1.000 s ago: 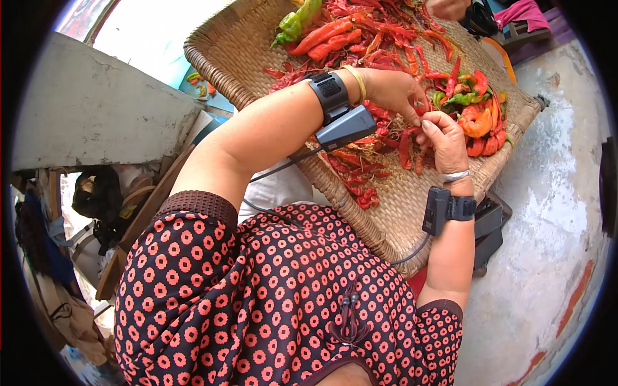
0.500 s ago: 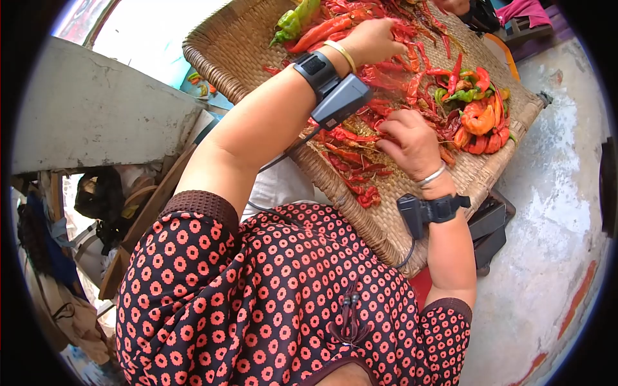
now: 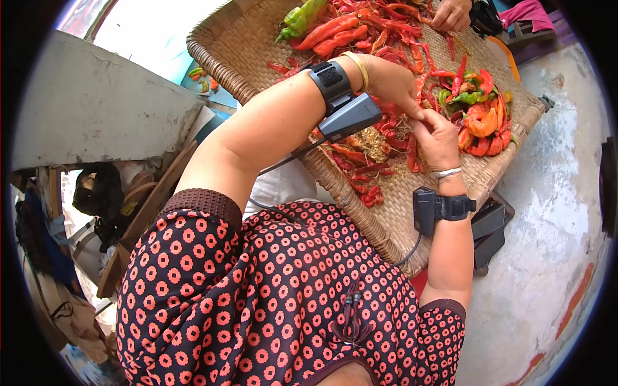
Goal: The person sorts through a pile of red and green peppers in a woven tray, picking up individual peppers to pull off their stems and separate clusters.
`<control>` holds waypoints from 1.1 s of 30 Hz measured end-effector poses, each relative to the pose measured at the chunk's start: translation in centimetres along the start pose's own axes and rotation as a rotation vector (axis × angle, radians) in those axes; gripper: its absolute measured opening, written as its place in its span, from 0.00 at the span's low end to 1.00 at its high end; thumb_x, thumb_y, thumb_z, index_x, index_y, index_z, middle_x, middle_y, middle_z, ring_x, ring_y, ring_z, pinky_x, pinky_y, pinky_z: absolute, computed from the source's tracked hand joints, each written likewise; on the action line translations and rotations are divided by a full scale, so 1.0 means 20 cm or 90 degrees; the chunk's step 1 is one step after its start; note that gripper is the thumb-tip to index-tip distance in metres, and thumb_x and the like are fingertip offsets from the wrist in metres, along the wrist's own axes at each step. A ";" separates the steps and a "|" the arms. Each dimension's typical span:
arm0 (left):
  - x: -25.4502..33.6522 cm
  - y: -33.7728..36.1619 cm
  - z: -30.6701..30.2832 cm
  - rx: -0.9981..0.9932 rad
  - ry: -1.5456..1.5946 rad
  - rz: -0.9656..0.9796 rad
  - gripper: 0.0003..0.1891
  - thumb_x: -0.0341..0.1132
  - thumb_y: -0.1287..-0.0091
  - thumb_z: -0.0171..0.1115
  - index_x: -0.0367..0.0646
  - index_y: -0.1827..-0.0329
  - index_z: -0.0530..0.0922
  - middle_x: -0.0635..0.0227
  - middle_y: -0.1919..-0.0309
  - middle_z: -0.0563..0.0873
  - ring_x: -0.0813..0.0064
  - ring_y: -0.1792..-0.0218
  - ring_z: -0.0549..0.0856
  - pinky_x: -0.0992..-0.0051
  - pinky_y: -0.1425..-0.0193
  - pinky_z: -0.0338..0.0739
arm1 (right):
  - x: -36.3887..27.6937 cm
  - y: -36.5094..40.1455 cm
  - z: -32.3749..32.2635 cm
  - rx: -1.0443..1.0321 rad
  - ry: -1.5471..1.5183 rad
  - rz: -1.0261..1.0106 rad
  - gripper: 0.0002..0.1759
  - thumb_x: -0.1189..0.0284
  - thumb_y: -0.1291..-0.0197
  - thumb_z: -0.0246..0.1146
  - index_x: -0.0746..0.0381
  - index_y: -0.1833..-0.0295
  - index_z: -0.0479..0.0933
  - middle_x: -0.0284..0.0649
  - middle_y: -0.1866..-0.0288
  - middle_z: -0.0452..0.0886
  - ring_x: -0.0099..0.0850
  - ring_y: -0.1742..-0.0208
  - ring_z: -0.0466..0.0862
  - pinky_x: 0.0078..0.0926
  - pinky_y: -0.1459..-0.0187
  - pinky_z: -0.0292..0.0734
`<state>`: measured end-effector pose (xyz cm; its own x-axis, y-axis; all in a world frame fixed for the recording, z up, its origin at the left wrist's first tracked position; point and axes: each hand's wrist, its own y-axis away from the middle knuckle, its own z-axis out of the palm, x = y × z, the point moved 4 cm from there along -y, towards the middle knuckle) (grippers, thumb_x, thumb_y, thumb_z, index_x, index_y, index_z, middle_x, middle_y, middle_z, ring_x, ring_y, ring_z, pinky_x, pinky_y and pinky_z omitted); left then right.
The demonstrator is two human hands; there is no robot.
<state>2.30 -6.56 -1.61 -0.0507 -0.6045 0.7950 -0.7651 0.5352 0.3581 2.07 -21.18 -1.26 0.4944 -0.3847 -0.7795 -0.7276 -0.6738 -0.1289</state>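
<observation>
My left hand (image 3: pixel 394 80) reaches over the woven tray (image 3: pixel 402 215), its fingers closed and pointing down to the right. Its fingertips meet those of my right hand (image 3: pixel 438 138), which is pinched just above the tray. What lies between the fingertips is too small to make out. Around both hands are wrinkled red peppers (image 3: pixel 335 38), with loose pale seeds (image 3: pixel 373 143) below my left wrist. A dark red pepper (image 3: pixel 412 154) is just left of my right hand.
Orange, red and green peppers (image 3: pixel 483 119) are heaped at the tray's right side. Large green peppers (image 3: pixel 301 20) lie at its upper left. Another person's hand (image 3: pixel 452 14) is at the top edge. A grey wall (image 3: pixel 96 103) stands left; cloths and bags (image 3: pixel 96 199) lie below it.
My left hand has moved down and right, and my right hand slightly up and right, so their fingertips now meet. The other person's hand has come further over the tray.
</observation>
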 end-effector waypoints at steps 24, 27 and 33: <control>-0.02 0.07 -0.17 0.514 -0.258 0.058 0.11 0.39 0.45 0.61 0.44 0.62 0.82 0.58 0.71 0.83 0.61 0.69 0.83 0.69 0.62 0.77 | -0.14 0.13 0.36 -0.206 0.427 -0.240 0.10 0.64 0.57 0.65 0.58 0.74 0.75 0.39 0.75 0.78 0.38 0.66 0.79 0.35 0.67 0.75; -0.06 0.03 -0.16 0.447 -0.158 0.146 0.12 0.41 0.42 0.60 0.42 0.63 0.82 0.61 0.75 0.83 0.69 0.73 0.82 0.72 0.66 0.76 | -0.09 0.07 0.24 -0.136 0.369 -0.171 0.06 0.67 0.56 0.62 0.58 0.74 0.76 0.41 0.75 0.78 0.39 0.68 0.79 0.36 0.66 0.75; -0.05 0.00 -0.01 0.054 -0.034 -0.040 0.17 0.46 0.37 0.57 0.37 0.66 0.80 0.73 0.83 0.77 0.81 0.79 0.73 0.75 0.75 0.69 | 0.01 0.01 0.01 -0.073 0.113 0.024 0.12 0.65 0.52 0.62 0.61 0.64 0.80 0.46 0.68 0.80 0.41 0.66 0.81 0.31 0.63 0.75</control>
<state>2.52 -5.94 -2.28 -0.0329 -0.6666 0.7447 -0.8192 0.4448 0.3620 1.99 -21.33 -1.58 0.5515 -0.5092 -0.6607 -0.6935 -0.7201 -0.0240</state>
